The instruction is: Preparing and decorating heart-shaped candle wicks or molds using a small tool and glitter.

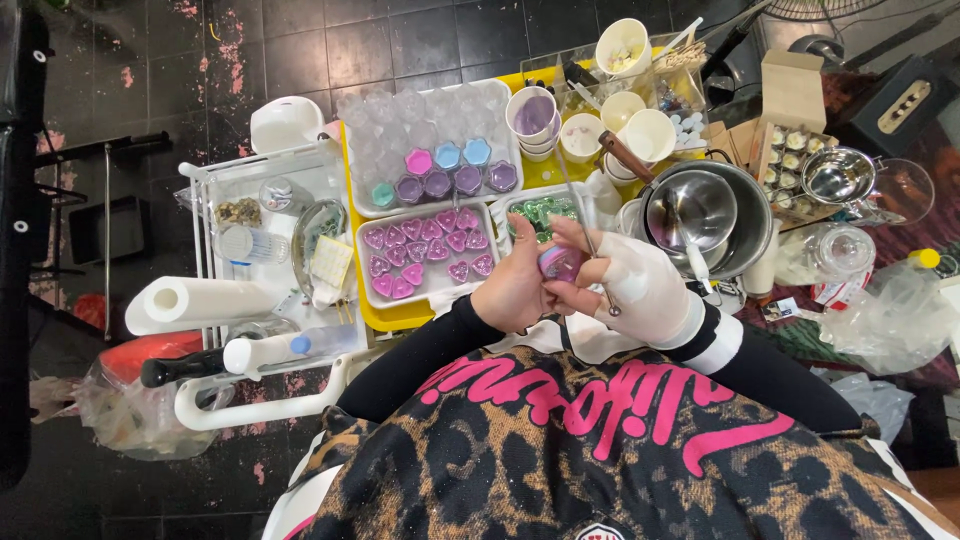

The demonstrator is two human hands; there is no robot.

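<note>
My left hand [518, 290] cups a small clear container with pink-purple wax [560, 263] in front of my chest. My right hand [632, 283], in a white fingerless glove, touches the same container and pinches a thin metal stick [583, 225] that slants up and away. Just beyond my hands lies a white tray of pink heart-shaped candles [427, 252]. Past it stands a tray of clear hexagonal cups [432, 150], a few filled with purple, pink, blue and green wax. A small tray of green candles [542, 212] lies directly above my hands.
Metal pots [700, 212] with a wooden handle stand to the right, white cups [590, 120] behind them, a cardboard box of small candles [792, 150] farther right. A white cart [262, 250] on the left holds a paper roll [195, 300], jars and bottles. Dark tiled floor surrounds everything.
</note>
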